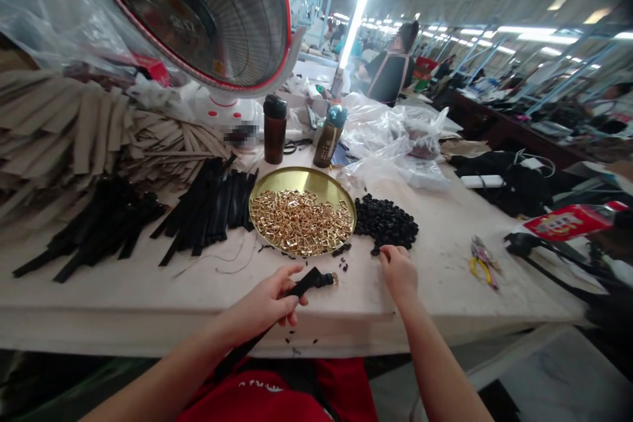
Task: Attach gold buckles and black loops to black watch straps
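Note:
My left hand [279, 297] is closed around a black strap [309, 282], thumb on top. A gold buckle [335, 279] sits at the strap's far end, and its tail runs down toward my lap. At the near edge of a pile of small black pieces [388, 221], which look like strap loops, my right hand [398, 270] has its fingers pinched together. Whatever lies between those fingertips is too small and hidden to make out. Between and beyond my hands, a round gold tray [301, 175] holds a heap of gold buckles [301, 221].
More black straps [212, 211] lie left of the tray, with stacked beige strips [64, 125] behind. A large fan [198, 20], a brown bottle [275, 128] and a second bottle [327, 138] stand at the back. Yellow-handled pliers [482, 264] and a red-labelled bottle [568, 221] lie right.

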A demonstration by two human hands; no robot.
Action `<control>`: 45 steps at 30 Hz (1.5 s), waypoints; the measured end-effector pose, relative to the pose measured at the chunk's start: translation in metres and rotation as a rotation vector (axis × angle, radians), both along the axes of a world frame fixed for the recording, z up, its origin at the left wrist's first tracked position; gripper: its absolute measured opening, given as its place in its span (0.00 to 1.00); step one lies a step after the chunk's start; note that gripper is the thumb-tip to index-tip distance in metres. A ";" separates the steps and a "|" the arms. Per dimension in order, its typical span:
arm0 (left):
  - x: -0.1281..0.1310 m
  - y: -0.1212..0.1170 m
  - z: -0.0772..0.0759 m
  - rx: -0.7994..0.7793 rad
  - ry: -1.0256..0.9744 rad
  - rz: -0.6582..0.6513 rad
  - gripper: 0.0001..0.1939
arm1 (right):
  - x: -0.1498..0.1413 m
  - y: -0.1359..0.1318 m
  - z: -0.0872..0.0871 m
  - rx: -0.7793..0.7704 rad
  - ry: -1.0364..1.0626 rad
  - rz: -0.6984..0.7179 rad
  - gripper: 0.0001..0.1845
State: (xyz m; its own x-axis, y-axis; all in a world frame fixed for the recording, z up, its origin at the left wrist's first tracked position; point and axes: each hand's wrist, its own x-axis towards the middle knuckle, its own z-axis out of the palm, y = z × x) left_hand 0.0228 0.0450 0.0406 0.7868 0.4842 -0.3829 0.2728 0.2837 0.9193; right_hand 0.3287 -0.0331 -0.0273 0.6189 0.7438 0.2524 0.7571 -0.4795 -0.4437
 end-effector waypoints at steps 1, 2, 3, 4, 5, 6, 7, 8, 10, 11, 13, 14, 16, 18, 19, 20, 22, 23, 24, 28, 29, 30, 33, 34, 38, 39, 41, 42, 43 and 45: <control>0.003 0.002 0.000 -0.037 0.005 -0.016 0.27 | 0.001 0.004 0.000 -0.025 -0.005 0.010 0.07; 0.005 0.003 0.000 -0.068 0.015 -0.029 0.25 | 0.002 0.007 0.001 -0.045 -0.007 0.018 0.05; 0.008 0.005 0.000 -0.094 0.027 -0.043 0.21 | 0.001 0.010 0.001 -0.059 -0.003 0.029 0.04; 0.010 0.006 0.000 -0.114 0.039 -0.054 0.18 | 0.000 0.012 0.001 -0.068 0.005 0.041 0.04; 0.013 0.008 0.000 -0.125 0.045 -0.058 0.15 | -0.003 0.013 0.001 -0.073 0.019 0.057 0.05; 0.015 0.009 -0.001 -0.128 0.048 -0.057 0.14 | -0.005 0.013 0.001 -0.074 0.041 0.079 0.06; 0.018 0.009 -0.001 -0.123 0.050 -0.056 0.13 | -0.009 0.013 0.002 -0.074 0.067 0.103 0.07; 0.021 0.010 -0.002 -0.113 0.052 -0.058 0.12 | -0.014 0.012 0.003 -0.077 0.088 0.128 0.09; 0.028 0.011 -0.004 -0.080 0.055 -0.063 0.11 | -0.028 0.009 0.006 -0.043 0.232 0.162 0.12; 0.032 0.011 -0.004 -0.060 0.057 -0.066 0.10 | -0.036 0.008 0.009 0.009 0.386 0.161 0.13; 0.041 0.011 -0.003 -0.019 0.056 -0.062 0.10 | -0.056 0.007 0.016 0.161 0.829 0.130 0.13; 0.045 0.011 -0.003 0.005 0.050 -0.055 0.10 | -0.067 0.007 0.020 0.235 1.066 0.110 0.15; 0.052 0.009 -0.003 0.069 0.042 -0.036 0.09 | -0.087 0.007 0.028 0.323 1.407 0.088 0.19; 0.055 0.007 -0.003 0.161 0.061 -0.021 0.09 | -0.101 0.007 0.034 0.343 1.557 0.089 0.20; 0.055 0.007 -0.004 0.211 0.086 -0.018 0.10 | -0.107 0.007 0.036 0.346 1.581 0.088 0.18; 0.054 0.006 -0.004 0.260 0.118 -0.017 0.10 | -0.110 0.006 0.036 0.344 1.586 0.086 0.17; 0.050 0.005 -0.004 0.357 0.186 -0.027 0.11 | -0.114 0.005 0.036 0.325 1.554 0.091 0.16; 0.047 0.005 -0.003 0.408 0.212 -0.045 0.12 | -0.114 0.003 0.035 0.306 1.522 0.099 0.16; 0.044 0.005 -0.002 0.462 0.232 -0.070 0.12 | -0.115 0.001 0.034 0.281 1.473 0.110 0.17; 0.035 0.007 0.003 0.650 0.284 -0.192 0.13 | -0.114 -0.008 0.031 0.166 1.152 0.169 0.18; 0.034 0.006 0.003 0.684 0.294 -0.209 0.14 | -0.114 -0.010 0.031 0.147 1.070 0.185 0.18; 0.033 0.005 0.003 0.709 0.299 -0.224 0.14 | -0.115 -0.012 0.032 0.132 1.002 0.205 0.17; 0.033 0.001 0.002 0.751 0.303 -0.229 0.15 | -0.118 -0.018 0.035 0.120 0.894 0.271 0.15; 0.034 -0.001 0.002 0.754 0.303 -0.218 0.15 | -0.119 -0.020 0.036 0.122 0.883 0.287 0.15; 0.032 -0.005 0.004 0.590 0.271 -0.211 0.13 | -0.120 -0.026 0.038 0.121 0.969 0.240 0.14; 0.031 -0.005 0.005 0.500 0.256 -0.220 0.13 | -0.121 -0.027 0.037 0.120 1.033 0.215 0.15; 0.029 -0.008 0.007 0.302 0.238 -0.227 0.13 | -0.123 -0.027 0.035 0.122 1.165 0.181 0.16; 0.028 -0.009 0.008 0.215 0.235 -0.225 0.13 | -0.124 -0.028 0.034 0.122 1.201 0.174 0.17; 0.027 -0.011 0.009 0.143 0.233 -0.225 0.13 | -0.126 -0.028 0.034 0.118 1.206 0.170 0.17; 0.025 -0.014 0.009 0.048 0.218 -0.221 0.13 | -0.129 -0.029 0.035 0.093 1.125 0.173 0.18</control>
State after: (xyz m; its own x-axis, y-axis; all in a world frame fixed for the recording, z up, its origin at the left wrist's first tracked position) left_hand 0.0480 0.0307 0.0496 0.7770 0.3320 -0.5348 0.5149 0.1534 0.8434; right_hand 0.1997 -0.0622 0.0081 0.4204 0.8483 -0.3220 -0.0390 -0.3377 -0.9404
